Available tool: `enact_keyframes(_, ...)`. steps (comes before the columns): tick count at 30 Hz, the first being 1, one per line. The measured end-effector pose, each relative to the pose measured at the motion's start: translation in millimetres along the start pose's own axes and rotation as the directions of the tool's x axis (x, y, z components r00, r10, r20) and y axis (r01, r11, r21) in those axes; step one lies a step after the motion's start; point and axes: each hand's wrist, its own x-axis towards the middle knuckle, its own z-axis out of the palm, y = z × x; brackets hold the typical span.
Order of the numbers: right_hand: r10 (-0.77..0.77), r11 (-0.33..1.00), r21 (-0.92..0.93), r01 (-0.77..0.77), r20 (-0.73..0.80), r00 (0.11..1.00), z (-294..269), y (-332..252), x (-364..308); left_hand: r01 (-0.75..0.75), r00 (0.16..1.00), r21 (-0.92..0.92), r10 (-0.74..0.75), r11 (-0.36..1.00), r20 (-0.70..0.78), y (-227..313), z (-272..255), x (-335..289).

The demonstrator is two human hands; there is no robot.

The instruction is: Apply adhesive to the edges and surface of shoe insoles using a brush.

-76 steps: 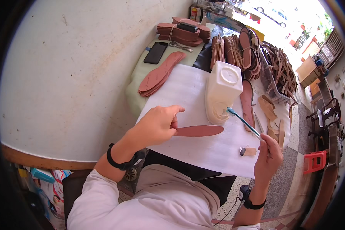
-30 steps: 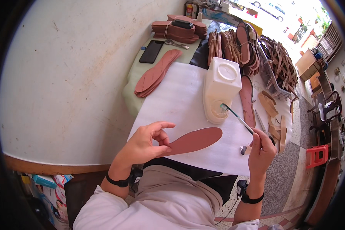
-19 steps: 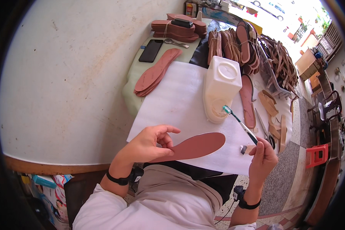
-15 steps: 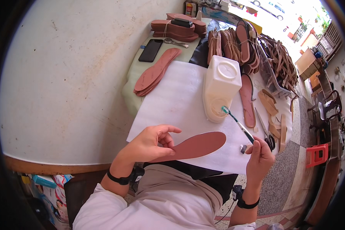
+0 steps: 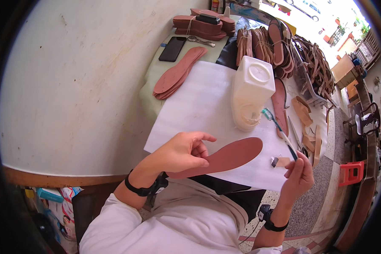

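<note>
My left hand (image 5: pixel 183 153) pinches a reddish-brown sole-shaped insole (image 5: pixel 237 155) between thumb and fingers, its index finger stretched out above. The insole is held over the near edge of the table, its rounded end pointing right. In my right hand (image 5: pixel 299 177) is a toothbrush (image 5: pixel 282 130) with a green and white handle, gripped at its lower end. Its bristled head is raised beside the mouth of a cream plastic container (image 5: pixel 253 86). Pale, whitish stuff coats the container's opening.
A stack of insoles (image 5: pixel 178 75) lies left on the white sheet (image 5: pixel 190 108), near a phone (image 5: pixel 172 48) and a wristwatch (image 5: pixel 201 41). Tied insole bundles (image 5: pixel 199 27) stand behind. Scissors (image 5: pixel 298 137), tan strips (image 5: pixel 301 111) and a bin of straps (image 5: pixel 313 67) are at right.
The toothbrush head has moved from the container's opening to its right side. The insole has shifted slightly up and right with my left hand. The whole view has moved a little.
</note>
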Motion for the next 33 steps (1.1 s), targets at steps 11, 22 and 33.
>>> enact_keyframes(11,-0.144,0.982,0.146,0.117,0.193,0.971,-26,-4,-42,0.036,0.996,-0.057,-0.032,0.998,0.079,-4,-1,20)
enact_keyframes(22,-0.177,0.983,0.1,0.153,0.301,0.937,-11,-4,-46,0.057,0.992,-0.042,-0.052,0.997,0.111,-7,-6,27)
enact_keyframes(33,-0.204,0.975,-0.024,0.221,0.3,0.932,-6,-2,-45,0.063,0.99,-0.034,-0.058,0.997,0.128,-5,-7,28)
